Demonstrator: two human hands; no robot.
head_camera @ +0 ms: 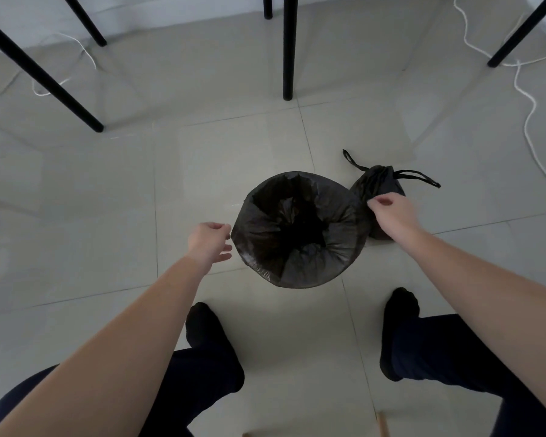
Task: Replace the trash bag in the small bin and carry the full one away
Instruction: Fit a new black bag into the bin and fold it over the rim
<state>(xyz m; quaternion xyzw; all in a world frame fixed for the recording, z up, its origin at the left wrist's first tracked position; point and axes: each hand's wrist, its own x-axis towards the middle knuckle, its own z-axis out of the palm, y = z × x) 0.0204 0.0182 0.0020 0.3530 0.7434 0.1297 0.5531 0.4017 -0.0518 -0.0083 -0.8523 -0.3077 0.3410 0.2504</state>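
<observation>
1. The pale tiled floor fills most of my view. Black furniture legs stand on it at the far side.
2. Two feet in dark socks are planted on the tiles at the near edge, spread apart, with the bin ahead and between them.
3. The small round bin stands upright on the floor in the middle. A black liner bag sits inside it and is folded out over the rim all the way round, its mouth open.
4. The full bag sits on the floor touching the bin's right side, cinched shut at the top. Its drawstring loops lie out on the tiles.
5. The right hand hangs over the full bag's near side with its fingers curled downward and thumb close to the forefinger. I cannot tell whether it has hold of anything.
6. The left hand is just beside the bin's left rim. Its fingers are loosely spread and grasp nothing, with the fingertips right at the liner's edge.
7. A white cable trails down the right side of the floor.
</observation>
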